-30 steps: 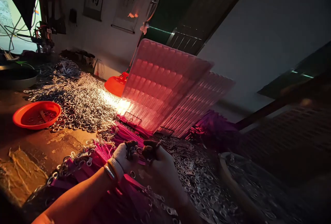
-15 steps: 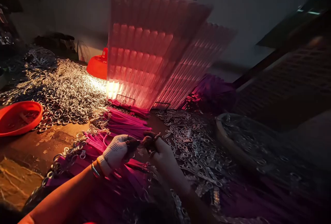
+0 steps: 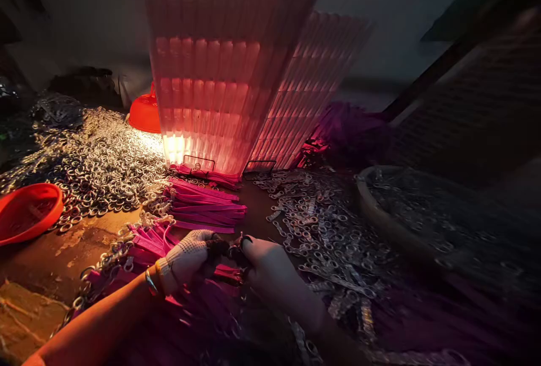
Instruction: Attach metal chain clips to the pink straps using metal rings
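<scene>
Where gloved hands (image 3: 230, 256) meet, pink strap (image 3: 224, 272).

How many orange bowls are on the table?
2. One orange bowl sits at the left edge beside the metal rings; the other orange bowl is farther back, partly hidden behind the ribbed plastic panel. More could be hidden.

We have a single view, from a camera worn on the person's head, looking forward and down across the dim, cluttered table (image 3: 46, 259). It sits close: the white-gloved left hand (image 3: 188, 259) and the right hand (image 3: 270, 270) fill the lower middle of the frame, with both forearms entering from the bottom edge. Farther off, the glowing pink ribbed plastic panel (image 3: 220, 67) stands ahead against the pale back wall (image 3: 397, 10). The horizon tilts slightly.
</scene>
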The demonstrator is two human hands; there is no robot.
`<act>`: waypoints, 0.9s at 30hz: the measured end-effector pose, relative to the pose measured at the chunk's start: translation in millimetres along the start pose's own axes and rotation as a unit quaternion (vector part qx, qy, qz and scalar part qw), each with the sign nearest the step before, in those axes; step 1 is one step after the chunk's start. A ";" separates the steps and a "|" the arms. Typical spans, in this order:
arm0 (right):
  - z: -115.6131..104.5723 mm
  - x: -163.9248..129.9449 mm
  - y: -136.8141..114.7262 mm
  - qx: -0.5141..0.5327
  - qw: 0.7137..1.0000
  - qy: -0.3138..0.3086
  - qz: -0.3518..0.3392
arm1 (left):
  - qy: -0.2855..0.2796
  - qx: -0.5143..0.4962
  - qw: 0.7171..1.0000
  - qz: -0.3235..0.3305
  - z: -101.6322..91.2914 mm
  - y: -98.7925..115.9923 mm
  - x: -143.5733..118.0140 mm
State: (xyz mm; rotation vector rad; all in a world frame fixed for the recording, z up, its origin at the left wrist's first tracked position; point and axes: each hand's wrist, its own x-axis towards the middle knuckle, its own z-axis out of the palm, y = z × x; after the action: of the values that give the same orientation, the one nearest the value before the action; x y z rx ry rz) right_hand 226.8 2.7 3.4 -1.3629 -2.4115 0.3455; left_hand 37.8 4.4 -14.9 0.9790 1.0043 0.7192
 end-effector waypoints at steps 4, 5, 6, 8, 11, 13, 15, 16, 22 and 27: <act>-9.8 -8.6 -3.0 -0.047 0.997 -0.056 0.015 | -0.043 0.113 0.991 0.051 0.6 12.2 -7.7; -11.7 -11.0 -5.3 -0.046 0.997 -0.057 0.013 | -0.050 0.139 0.987 0.063 3.0 15.5 -9.6; -12.7 -13.7 -7.9 -0.042 0.998 -0.051 0.009 | -0.054 0.155 0.984 0.074 5.9 18.3 -11.4; -11.1 -20.2 -14.0 -0.036 0.999 -0.012 0.003 | -0.050 0.146 0.985 0.072 12.8 21.5 -15.4; 0.5 -30.8 -24.0 0.006 0.996 0.083 0.015 | -0.027 0.051 0.998 0.023 23.5 20.2 -21.8; 10.7 -36.0 -28.7 0.099 0.988 0.113 0.040 | -0.014 0.006 1.000 0.008 28.6 17.7 -23.4; 18.2 -38.6 -28.7 0.223 0.967 0.096 0.078 | -0.007 0.025 1.000 0.014 30.3 17.8 -17.7; 20.0 -39.1 -26.2 0.260 0.956 0.088 0.104 | -0.010 0.090 0.996 0.025 29.6 20.1 -10.6; 17.5 -45.5 7.1 0.199 0.925 0.176 0.271 | 0.041 0.548 0.829 0.101 17.3 62.0 92.1; 24.2 -54.2 19.1 0.125 0.944 0.108 0.287 | 0.055 0.668 0.738 0.081 28.3 67.5 173.4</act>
State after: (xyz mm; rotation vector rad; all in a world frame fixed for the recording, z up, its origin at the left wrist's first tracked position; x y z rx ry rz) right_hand 257.5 -35.2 -35.4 -1.8461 -1.6896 0.5871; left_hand 126.3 170.5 -8.6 2.3089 1.5655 0.0519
